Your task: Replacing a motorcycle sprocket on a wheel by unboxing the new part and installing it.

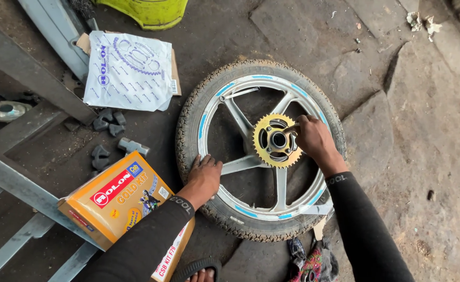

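A motorcycle wheel (pixel 209 112) with a black tyre and silver spoked rim lies flat on the stone floor. A gold-coloured sprocket (pixel 261 151) sits on its hub. My right hand (pixel 313 140) is at the sprocket's right side, fingers pinched on a small part against it; what the part is cannot be made out. My left hand (pixel 205 176) rests flat on the tyre and rim at the lower left, holding nothing. Both arms wear black sleeves.
An orange-yellow cardboard box (pixel 110 201) lies by my left arm. A white printed plastic bag (pixel 128 70) lies beyond the wheel, with dark rubber blocks (pixel 107 122) and a small metal piece (pixel 133 147) nearby. Grey metal beams (pixel 10 177) cross the left side. A yellow container (pixel 146 11) stands at the top.
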